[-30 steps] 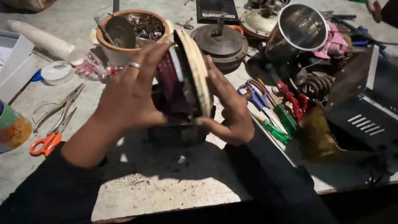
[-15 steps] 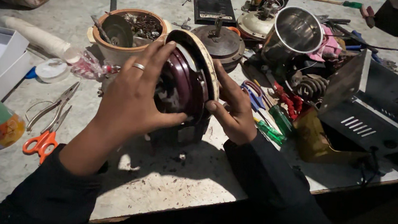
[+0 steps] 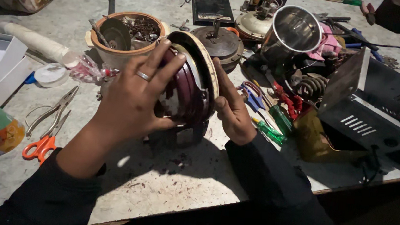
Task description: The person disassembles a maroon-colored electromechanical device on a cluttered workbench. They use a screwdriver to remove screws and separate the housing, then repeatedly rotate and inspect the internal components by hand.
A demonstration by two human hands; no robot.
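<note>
Both hands hold a maroon round appliance housing tipped on its edge above the worn workbench. The left hand spreads its fingers over the ribbed back, wrapped firmly, a ring on one finger. The right hand presses its palm and fingers against the cream rim, closed on it

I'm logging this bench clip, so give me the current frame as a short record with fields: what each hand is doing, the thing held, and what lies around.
left hand: left hand, ring on one finger, spread over the maroon side of the round motor housing
right hand: right hand steadies the housing's cream-rimmed side
held thing: housing tilted on edge above the worktable
near left: orange-handled scissors, pliers
behind: clay bowl of scrap parts, steel cup
near right: green screwdrivers, black metal casing
</note>
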